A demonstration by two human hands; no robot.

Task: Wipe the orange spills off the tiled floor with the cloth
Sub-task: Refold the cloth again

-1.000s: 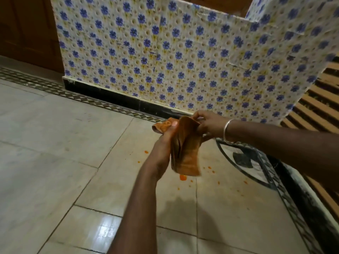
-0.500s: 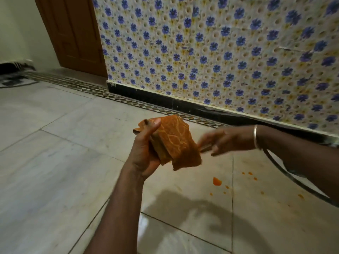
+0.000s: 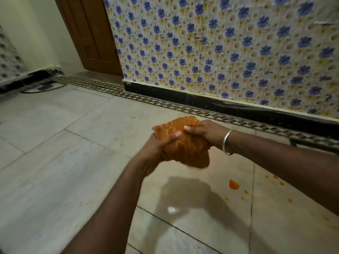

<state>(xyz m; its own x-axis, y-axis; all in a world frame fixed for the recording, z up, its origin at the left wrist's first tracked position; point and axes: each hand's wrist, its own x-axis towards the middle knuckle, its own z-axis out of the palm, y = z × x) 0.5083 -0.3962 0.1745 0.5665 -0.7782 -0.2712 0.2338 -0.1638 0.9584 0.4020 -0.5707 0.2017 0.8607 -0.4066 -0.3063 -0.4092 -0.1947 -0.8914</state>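
The person holds the cloth (image 3: pixel 189 150) bunched up in the air between both hands, above the floor (image 3: pixel 73 162). The left hand (image 3: pixel 155 150) grips the cloth from its left side, fingers curled round the folds and the thumb laid across the top. The right hand (image 3: pixel 204 132) grips the upper right part, thumb pressed onto the fabric beside the left thumb; the 2 thumbs nearly touch. The cloth is orange-brown with a paler vein-like pattern, and its lower edge hangs free below the hands, slightly blurred. A thin silver bangle (image 3: pixel 226 142) sits on the right wrist.

The orange spills (image 3: pixel 234 184) lie on the pale tiles below and to the right of the hands, well apart from the cloth: 1 larger blob with several small drops scattered further right. The shadow (image 3: pixel 192 200) of the hands and cloth falls on the tile directly under them, just left of the blob.

Beyond the hands, a patterned border strip (image 3: pixel 165 105) runs along the floor, then a black skirting (image 3: pixel 220 105) under a wall (image 3: pixel 238 52) covered in blue flowers. A brown wooden door (image 3: pixel 91 33) stands far off to the upper left.
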